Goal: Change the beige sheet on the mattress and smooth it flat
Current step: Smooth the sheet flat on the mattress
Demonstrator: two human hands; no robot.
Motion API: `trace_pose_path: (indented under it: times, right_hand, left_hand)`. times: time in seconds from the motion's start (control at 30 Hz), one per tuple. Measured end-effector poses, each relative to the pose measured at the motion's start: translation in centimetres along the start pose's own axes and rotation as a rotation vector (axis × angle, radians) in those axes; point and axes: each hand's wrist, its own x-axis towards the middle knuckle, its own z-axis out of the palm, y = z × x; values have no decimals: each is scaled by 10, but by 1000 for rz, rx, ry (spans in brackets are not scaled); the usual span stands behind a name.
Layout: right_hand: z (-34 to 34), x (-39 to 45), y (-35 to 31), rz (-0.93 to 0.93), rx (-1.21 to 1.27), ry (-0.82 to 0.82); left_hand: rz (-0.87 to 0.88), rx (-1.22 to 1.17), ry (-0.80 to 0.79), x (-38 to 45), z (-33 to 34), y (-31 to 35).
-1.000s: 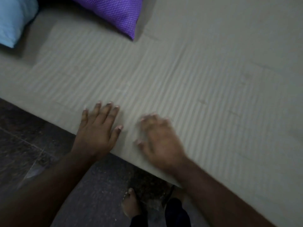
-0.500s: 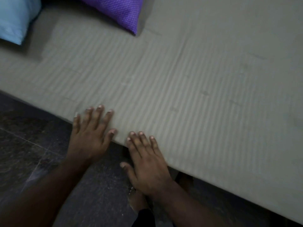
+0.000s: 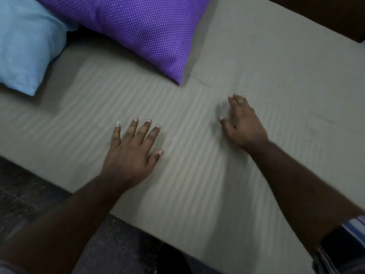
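A dark stone floor runs along the lower left, and above it we look down on a mattress covered edge to edge by the beige sheet, which fills most of the view. The sheet carries faint lighter stripes running diagonally, and it lies mostly flat, with a small crease just beside the tip of the purple pillow and another faint one out to the right.

Our left hand rests palm down on the sheet near its front edge, fingers spread and straight, gripping nothing. Our right hand lies further in on the sheet, also palm down with the fingers extended and close together, holding nothing; it is a little blurred. The two hands are apart, with bare striped sheet between them.

At the head of the bed sit two pillows: a purple pillow with small white dots, its corner pointing toward our right hand, and a light blue pillow just beside it at the left edge. A striped sleeve shows at the lower right.
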Motion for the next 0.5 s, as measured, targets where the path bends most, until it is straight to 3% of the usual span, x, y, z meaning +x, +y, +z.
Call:
trace_pose_path:
  times: [0.13, 0.27, 0.37, 0.5]
  right_hand:
    - [-9, 91, 30, -44, -52, 39]
    - [11, 119, 53, -12, -112, -22]
    - [40, 85, 26, -89, -143, -8]
    - [73, -22, -53, -443, -71, -104]
  left_hand:
    - [-48, -16, -22, 39, 10, -18]
    - [-130, -29, -4, 31, 19, -41]
    - [-170, -50, -23, 26, 16, -48]
    - [-117, -43, -56, 20, 9, -59]
